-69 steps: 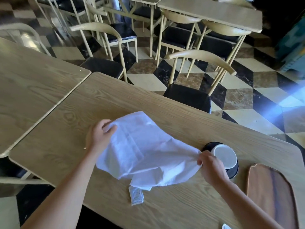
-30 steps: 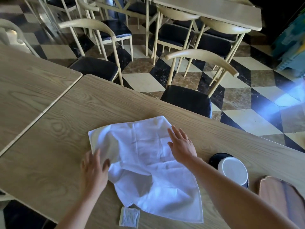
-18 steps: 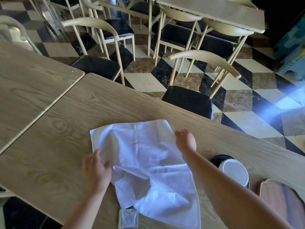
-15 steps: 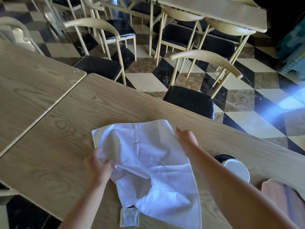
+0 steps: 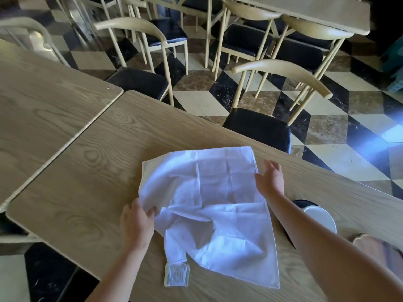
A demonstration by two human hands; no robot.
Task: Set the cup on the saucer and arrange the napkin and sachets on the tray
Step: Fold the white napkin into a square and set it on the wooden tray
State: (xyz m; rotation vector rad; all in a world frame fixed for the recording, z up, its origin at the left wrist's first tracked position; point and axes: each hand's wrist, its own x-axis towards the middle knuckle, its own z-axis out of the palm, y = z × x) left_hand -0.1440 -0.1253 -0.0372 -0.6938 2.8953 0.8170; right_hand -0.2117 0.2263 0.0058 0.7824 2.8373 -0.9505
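Note:
A white cloth napkin (image 5: 209,201) lies spread and rumpled on the wooden table (image 5: 91,175). My left hand (image 5: 136,224) pinches its left edge. At the napkin's far right corner my right hand (image 5: 270,178) hovers with fingers apart, holding nothing. A small white sachet (image 5: 176,275) lies flat just below the napkin's lower left fold. To the right, a white cup (image 5: 320,219) sits on a black saucer (image 5: 302,203), partly hidden behind my right forearm. The wooden tray (image 5: 370,245) shows at the right edge, blurred.
A second wooden table (image 5: 43,101) adjoins on the left with a narrow gap. Chairs with black seats (image 5: 259,127) stand along the far side. The near table edge runs just below the sachet. The floor is checkered tile.
The napkin went from being held up to lying spread on the table. My right hand let go of the far corner and opened beside it. My left hand keeps its pinch on the left edge.

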